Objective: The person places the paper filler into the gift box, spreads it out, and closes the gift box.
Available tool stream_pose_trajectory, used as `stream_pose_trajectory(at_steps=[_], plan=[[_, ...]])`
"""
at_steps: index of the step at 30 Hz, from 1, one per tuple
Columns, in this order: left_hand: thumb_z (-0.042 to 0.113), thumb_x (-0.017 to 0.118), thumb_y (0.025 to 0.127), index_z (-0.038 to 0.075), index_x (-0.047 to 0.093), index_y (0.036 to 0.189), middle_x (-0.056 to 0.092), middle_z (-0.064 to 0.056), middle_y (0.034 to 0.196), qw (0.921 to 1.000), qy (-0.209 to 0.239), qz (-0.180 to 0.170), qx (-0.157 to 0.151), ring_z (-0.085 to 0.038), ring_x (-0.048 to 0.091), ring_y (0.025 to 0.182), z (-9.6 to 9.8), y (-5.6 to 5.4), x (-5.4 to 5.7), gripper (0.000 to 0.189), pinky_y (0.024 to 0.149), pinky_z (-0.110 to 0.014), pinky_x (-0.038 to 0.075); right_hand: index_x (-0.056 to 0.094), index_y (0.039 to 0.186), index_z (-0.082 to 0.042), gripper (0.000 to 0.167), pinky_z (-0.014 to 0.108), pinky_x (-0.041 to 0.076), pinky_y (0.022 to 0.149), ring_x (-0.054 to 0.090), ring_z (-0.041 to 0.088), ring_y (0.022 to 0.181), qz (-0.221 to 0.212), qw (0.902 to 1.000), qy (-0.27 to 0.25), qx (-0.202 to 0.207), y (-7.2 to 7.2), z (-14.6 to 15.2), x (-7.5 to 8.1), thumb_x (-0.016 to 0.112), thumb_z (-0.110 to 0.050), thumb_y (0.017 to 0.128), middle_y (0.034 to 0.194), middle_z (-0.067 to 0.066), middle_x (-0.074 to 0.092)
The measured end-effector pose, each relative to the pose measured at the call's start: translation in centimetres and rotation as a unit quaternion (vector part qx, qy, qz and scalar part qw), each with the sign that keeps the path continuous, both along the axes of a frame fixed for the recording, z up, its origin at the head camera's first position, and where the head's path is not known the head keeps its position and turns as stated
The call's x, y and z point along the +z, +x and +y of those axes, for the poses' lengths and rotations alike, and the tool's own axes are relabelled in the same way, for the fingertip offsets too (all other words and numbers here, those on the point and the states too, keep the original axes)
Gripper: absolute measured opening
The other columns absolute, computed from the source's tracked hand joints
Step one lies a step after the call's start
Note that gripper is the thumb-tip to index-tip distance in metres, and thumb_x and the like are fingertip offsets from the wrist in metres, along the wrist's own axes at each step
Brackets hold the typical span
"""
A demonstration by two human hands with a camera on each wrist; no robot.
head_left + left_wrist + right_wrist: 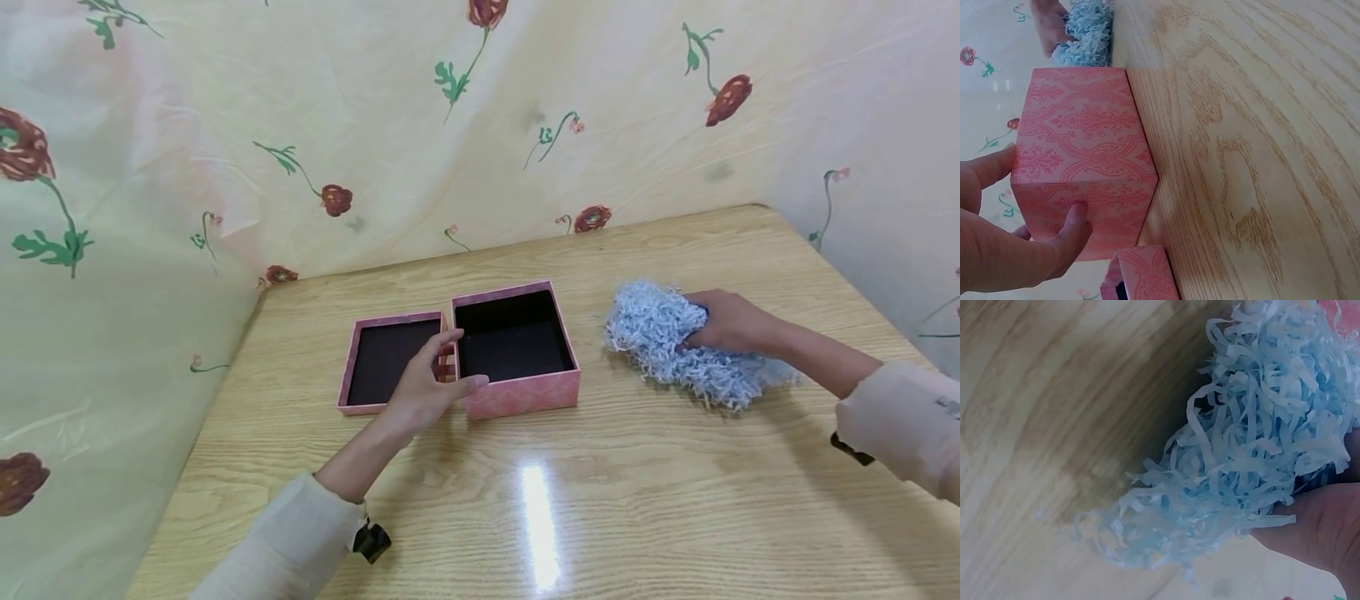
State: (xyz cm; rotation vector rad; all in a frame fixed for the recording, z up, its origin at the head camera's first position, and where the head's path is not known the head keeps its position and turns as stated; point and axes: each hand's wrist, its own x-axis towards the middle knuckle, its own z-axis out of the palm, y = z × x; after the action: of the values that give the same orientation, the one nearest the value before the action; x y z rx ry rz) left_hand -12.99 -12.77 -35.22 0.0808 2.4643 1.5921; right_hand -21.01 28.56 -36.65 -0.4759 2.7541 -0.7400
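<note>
A pink patterned box with a black inside stands upright on the table, its top uncovered. My left hand is at its front left corner, fingers spread. In the left wrist view, the thumb touches the rim and a fingertip rests on the side wall of the box. To the right of the box, my right hand grips a heap of light blue shredded paper. Loose strands of the shredded paper hang out around the hand in the right wrist view. The right fingertips are hidden in the paper.
The matching pink lid lies left of the box, black inside facing up. All stands on a wood-grain table with a bright light reflection. A flower-printed curtain hangs behind and at both sides.
</note>
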Motion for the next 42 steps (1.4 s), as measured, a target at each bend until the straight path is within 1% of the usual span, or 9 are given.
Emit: stream_pose_trajectory(at_steps=[7,12,16,18,23,25,30,37,42], plan=[[0.022,0.078,0.083,0.025,0.041,0.144,0.038,-0.012,0.146,1.0000,0.004,-0.002,-0.002,-0.028,0.048,0.113,0.0,0.0,0.0,0.072,0.094,-0.040,0.046,0.051,0.133,0.006,0.069,0.058,0.044,0.091,0.052,0.048,0.114,0.008,0.9997,-0.020,-0.004,-0.4,0.4,1.8,0.082,-0.018,0.076,0.128,0.029,0.055],[0.023,0.078,0.082,0.025,0.041,0.144,0.039,-0.012,0.146,1.0000,0.004,-0.003,-0.002,-0.028,0.048,0.114,0.0,0.0,0.0,0.072,0.094,-0.040,0.047,0.046,0.136,0.007,0.076,0.060,0.041,0.093,0.047,0.050,0.118,0.005,0.9995,-0.019,-0.023,-0.8,0.8,2.8,0.082,-0.020,0.076,0.131,0.031,0.051],[0.023,0.078,0.082,0.025,0.041,0.144,0.039,-0.012,0.146,1.0000,0.004,-0.003,-0.002,-0.028,0.048,0.114,-0.1,0.0,0.0,0.072,0.094,-0.041,0.047,0.048,0.135,0.006,0.074,0.060,0.040,0.093,0.048,0.049,0.118,0.005,0.9992,-0.024,-0.031,-0.8,1.1,3.3,0.082,-0.023,0.076,0.130,0.030,0.053],[0.023,0.078,0.082,0.025,0.041,0.144,0.039,-0.012,0.145,1.0000,0.004,-0.002,-0.002,-0.028,0.049,0.114,-0.1,-0.1,-0.1,0.072,0.094,-0.041,0.047,0.050,0.134,0.004,0.070,0.059,0.041,0.093,0.049,0.048,0.117,0.004,0.9990,-0.028,-0.035,-0.8,1.1,3.5,0.082,-0.022,0.077,0.129,0.028,0.055],[0.024,0.078,0.083,0.025,0.041,0.144,0.039,-0.012,0.145,1.0000,0.003,-0.001,-0.004,-0.028,0.049,0.113,-0.1,-0.1,-0.2,0.072,0.094,-0.041,0.047,0.044,0.139,0.004,0.077,0.061,0.039,0.093,0.041,0.050,0.124,-0.010,0.9988,-0.023,-0.042,-1.0,1.1,4.3,0.080,-0.028,0.079,0.135,0.031,0.047],[0.023,0.077,0.083,0.025,0.041,0.144,0.039,-0.012,0.145,1.0000,0.003,-0.001,-0.004,-0.028,0.049,0.113,-0.1,-0.1,-0.2,0.072,0.094,-0.041,0.047,0.044,0.140,0.003,0.078,0.062,0.039,0.093,0.041,0.049,0.124,-0.009,0.9987,-0.023,-0.043,-1.2,1.2,4.8,0.080,-0.030,0.079,0.136,0.031,0.047],[0.024,0.078,0.082,0.025,0.041,0.144,0.040,-0.012,0.145,1.0000,0.001,-0.005,-0.001,-0.027,0.049,0.113,-0.2,-0.1,-0.1,0.071,0.094,-0.041,0.047,0.050,0.136,-0.002,0.068,0.059,0.040,0.094,0.048,0.042,0.120,0.000,0.9983,-0.025,-0.053,-1.7,1.2,6.1,0.079,-0.030,0.081,0.132,0.027,0.053],[0.023,0.078,0.083,0.026,0.041,0.144,0.039,-0.012,0.145,1.0000,0.001,-0.004,-0.003,-0.027,0.049,0.112,-0.1,-0.1,0.0,0.071,0.092,-0.039,0.048,0.047,0.139,-0.001,0.073,0.060,0.036,0.097,0.046,0.043,0.120,0.006,0.9974,-0.028,-0.066,-2.2,1.2,7.6,0.079,-0.031,0.081,0.136,0.029,0.048],[0.022,0.078,0.083,0.025,0.041,0.143,0.040,-0.012,0.143,1.0000,-0.001,-0.002,-0.003,-0.027,0.049,0.111,-0.1,-0.1,0.0,0.071,0.090,-0.037,0.048,0.047,0.139,-0.001,0.073,0.058,0.036,0.098,0.046,0.040,0.120,0.012,0.9967,-0.041,-0.069,-2.6,0.8,8.5,0.080,-0.029,0.080,0.136,0.028,0.049]])
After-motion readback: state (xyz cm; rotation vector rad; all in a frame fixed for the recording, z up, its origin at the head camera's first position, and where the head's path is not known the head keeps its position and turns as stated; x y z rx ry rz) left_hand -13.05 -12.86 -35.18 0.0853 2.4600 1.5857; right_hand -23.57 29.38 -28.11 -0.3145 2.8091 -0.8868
